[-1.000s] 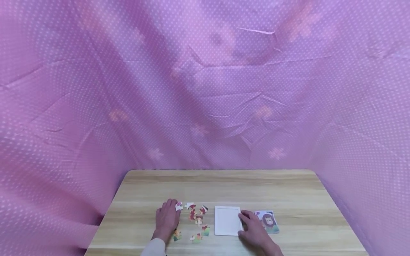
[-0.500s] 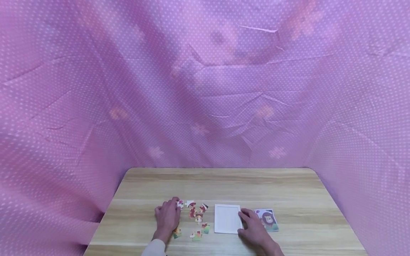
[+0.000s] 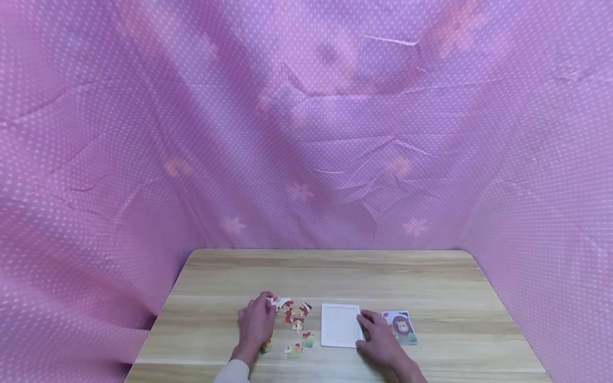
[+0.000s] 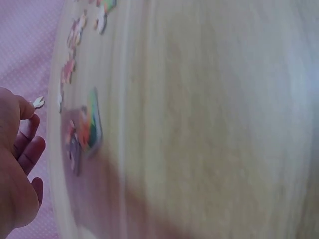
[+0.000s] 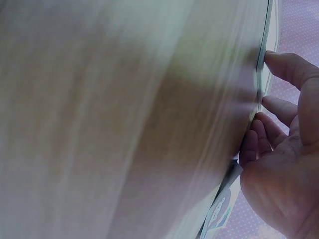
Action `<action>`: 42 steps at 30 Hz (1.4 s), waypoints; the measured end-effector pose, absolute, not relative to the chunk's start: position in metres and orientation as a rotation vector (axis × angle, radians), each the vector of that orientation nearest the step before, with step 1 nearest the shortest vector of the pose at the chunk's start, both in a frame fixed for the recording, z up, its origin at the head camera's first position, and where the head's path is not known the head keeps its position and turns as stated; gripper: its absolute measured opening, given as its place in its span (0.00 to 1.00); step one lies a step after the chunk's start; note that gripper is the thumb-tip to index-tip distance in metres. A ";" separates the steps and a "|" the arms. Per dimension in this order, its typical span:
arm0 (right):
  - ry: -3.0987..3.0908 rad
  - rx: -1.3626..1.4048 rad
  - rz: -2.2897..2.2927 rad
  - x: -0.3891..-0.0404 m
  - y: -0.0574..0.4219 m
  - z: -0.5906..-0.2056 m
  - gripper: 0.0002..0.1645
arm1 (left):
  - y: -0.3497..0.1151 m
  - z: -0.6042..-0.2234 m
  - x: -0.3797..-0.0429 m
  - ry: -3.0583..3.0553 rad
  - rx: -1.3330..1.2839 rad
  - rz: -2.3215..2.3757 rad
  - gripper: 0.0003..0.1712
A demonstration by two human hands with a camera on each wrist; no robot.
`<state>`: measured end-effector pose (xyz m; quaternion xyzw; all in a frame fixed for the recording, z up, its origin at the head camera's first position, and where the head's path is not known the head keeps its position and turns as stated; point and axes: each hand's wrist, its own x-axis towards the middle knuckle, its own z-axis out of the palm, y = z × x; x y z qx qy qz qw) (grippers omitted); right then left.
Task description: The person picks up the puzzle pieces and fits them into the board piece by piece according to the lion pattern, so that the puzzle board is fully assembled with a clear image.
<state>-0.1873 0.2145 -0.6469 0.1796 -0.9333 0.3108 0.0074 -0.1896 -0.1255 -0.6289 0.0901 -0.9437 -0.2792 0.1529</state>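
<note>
Left grip (image 3: 256,322) pinching pink-marked puzzle piece (image 3: 275,301), right grip (image 3: 381,343) spread against white tray (image 3: 340,326)

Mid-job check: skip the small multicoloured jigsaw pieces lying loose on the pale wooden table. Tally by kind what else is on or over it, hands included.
Flat white rectangular tray: 1
Colourful rectangular lion picture: 1
Jigsaw piece pinched: 1
Bare hands, left hand and right hand: 2
Total: 5

From head we look forward, down at table (image 3: 421,279), wrist views closer, tilted, head and left wrist sharing puzzle pieces (image 3: 288,316).
</note>
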 end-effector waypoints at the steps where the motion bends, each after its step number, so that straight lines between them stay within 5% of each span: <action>1: -2.919 0.560 0.975 -0.187 0.215 -0.647 0.42 | -0.123 -0.628 -0.190 -2.702 0.250 -0.808 0.16; 42: -2.930 0.532 0.962 -0.185 0.209 -0.643 0.42 | -0.047 -0.630 -0.193 -2.785 -0.027 -0.901 0.17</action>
